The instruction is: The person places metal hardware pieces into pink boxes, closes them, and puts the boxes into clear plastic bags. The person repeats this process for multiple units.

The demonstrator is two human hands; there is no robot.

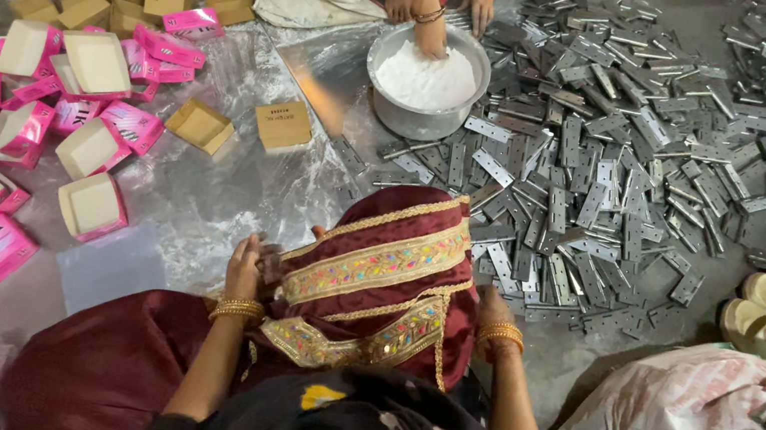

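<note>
— Both hands flanked the cloth (376,265) on your lap: left hand (243,268) at its edge, right hand (493,309) near the hinges (585,215).
— Fingers?
— Hidden; I couldn't tell. An even pull suited it best.

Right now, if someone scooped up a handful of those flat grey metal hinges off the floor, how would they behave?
The hinges look stiff and probably heavy for their size. Piled loosely and overlapping, they would likely slide and clatter apart. Being jointed, they may flop open.
</note>
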